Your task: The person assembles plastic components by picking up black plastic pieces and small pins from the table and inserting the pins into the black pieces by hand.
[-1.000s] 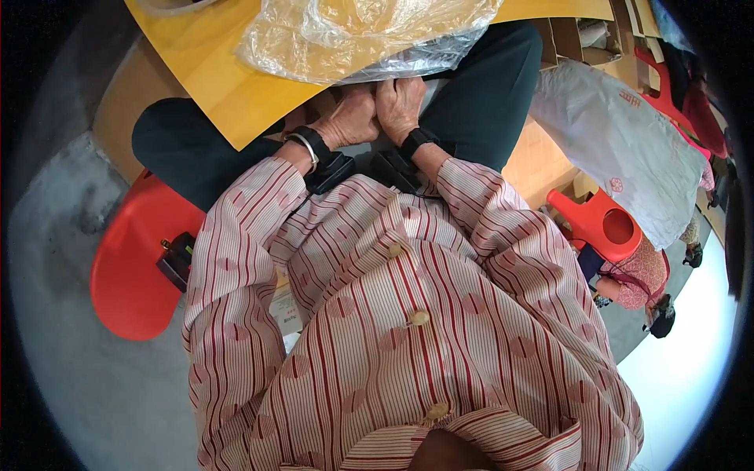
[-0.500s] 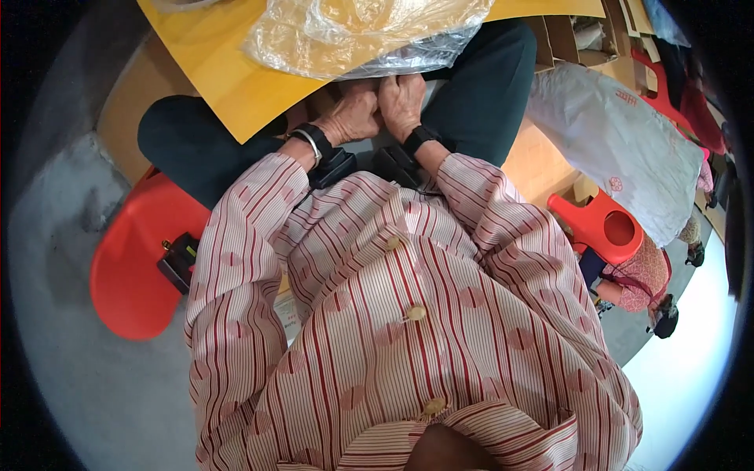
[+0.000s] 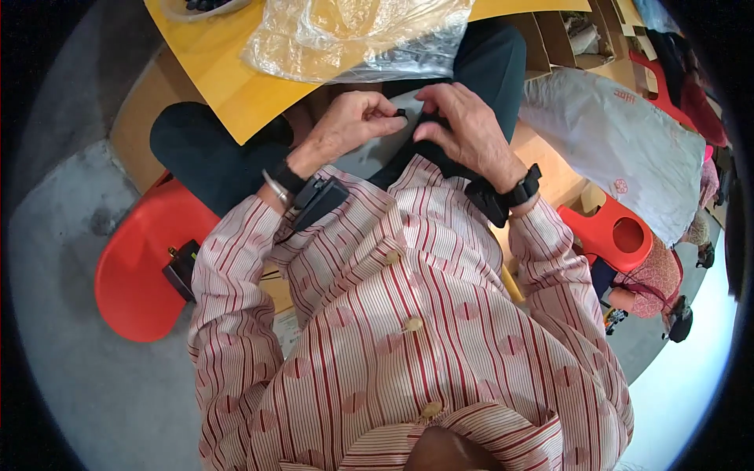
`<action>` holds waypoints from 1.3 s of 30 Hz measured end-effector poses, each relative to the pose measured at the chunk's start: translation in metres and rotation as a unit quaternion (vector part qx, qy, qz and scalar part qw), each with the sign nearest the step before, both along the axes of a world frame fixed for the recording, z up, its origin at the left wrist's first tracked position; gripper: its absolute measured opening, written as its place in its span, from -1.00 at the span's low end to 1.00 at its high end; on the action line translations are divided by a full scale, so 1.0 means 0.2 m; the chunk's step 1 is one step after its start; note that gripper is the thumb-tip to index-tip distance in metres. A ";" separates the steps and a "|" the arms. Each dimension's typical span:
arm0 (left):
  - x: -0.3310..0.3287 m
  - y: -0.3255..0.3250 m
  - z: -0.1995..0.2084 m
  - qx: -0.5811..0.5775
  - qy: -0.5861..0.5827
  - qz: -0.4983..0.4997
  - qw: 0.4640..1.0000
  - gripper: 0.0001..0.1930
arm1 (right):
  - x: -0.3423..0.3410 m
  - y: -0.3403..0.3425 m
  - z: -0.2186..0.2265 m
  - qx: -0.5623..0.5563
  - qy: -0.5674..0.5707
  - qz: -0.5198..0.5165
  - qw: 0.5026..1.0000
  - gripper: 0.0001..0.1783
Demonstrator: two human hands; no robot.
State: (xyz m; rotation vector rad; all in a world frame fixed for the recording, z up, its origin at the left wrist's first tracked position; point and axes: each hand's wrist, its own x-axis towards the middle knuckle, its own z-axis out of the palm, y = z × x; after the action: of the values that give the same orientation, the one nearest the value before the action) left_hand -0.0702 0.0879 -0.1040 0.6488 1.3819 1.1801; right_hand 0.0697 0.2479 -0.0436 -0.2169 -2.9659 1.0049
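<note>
One small black piece (image 3: 401, 114) clamped in fingertips of left hand (image 3: 347, 125); right hand (image 3: 471, 132): fingers apart, nothing seen between. Risk: tip-only pinch could slip, dropping piece.

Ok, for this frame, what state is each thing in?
Left grip: pinched on a small black piece.
Right grip: open, thumb and fingers apart, nothing visible in it.
Clear plastic: crumpled, overhanging the yellow board's edge.
Container: uncovered, dark pieces inside.
Cardboard box: open.
White sack: wrinkled; cannot tell whether open.
Striped shirt: buttoned.
</note>
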 end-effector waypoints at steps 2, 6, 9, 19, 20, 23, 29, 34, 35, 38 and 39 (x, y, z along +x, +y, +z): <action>-0.02 -0.02 0.08 0.024 -0.022 -0.001 0.999 -0.74 | -0.01 -0.05 0.06 0.079 0.016 0.034 0.996 -0.43; -0.04 -0.06 0.20 0.018 -0.023 -0.038 0.999 -0.79 | -0.04 -0.11 0.10 0.155 0.064 0.105 0.980 -0.45; -0.06 -0.08 0.28 0.030 -0.056 -0.028 0.998 -0.80 | -0.06 -0.11 0.10 0.181 0.121 0.120 0.969 -0.54; 0.00 -0.17 0.39 0.071 -0.114 0.050 0.990 -0.79 | -0.09 -0.13 0.16 0.166 0.215 0.124 0.954 -0.65; 0.02 -0.19 0.38 0.075 -0.124 0.067 0.987 -0.79 | -0.09 -0.14 0.16 0.177 0.224 0.119 0.951 -0.65; 0.06 -0.20 0.45 0.076 -0.137 0.098 0.983 -0.79 | -0.08 -0.15 0.17 0.183 0.243 0.112 0.946 -0.65; 0.09 -0.25 0.51 0.065 -0.130 0.141 0.979 -0.81 | -0.08 -0.14 0.21 0.034 0.219 0.133 0.966 -0.71; 0.10 -0.24 0.52 0.081 -0.139 0.133 0.978 -0.82 | -0.06 -0.16 0.18 -0.214 0.198 0.039 0.956 -0.76; 0.10 -0.24 0.53 0.084 -0.140 0.129 0.978 -0.83 | -0.05 -0.18 0.17 -0.286 0.181 0.018 0.941 -0.78; 0.11 -0.24 0.55 0.087 -0.134 0.125 0.979 -0.83 | -0.04 -0.19 0.18 -0.378 0.171 0.007 0.910 -0.82; 0.12 -0.23 0.56 0.089 -0.130 0.125 0.980 -0.83 | -0.04 -0.19 0.19 -0.398 0.176 0.015 0.900 -0.84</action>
State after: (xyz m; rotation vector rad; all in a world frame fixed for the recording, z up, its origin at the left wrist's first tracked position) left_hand -0.0471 0.0420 0.0070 0.4328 1.1674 1.5436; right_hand 0.0622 0.2107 -0.0064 0.0221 -2.0969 1.9591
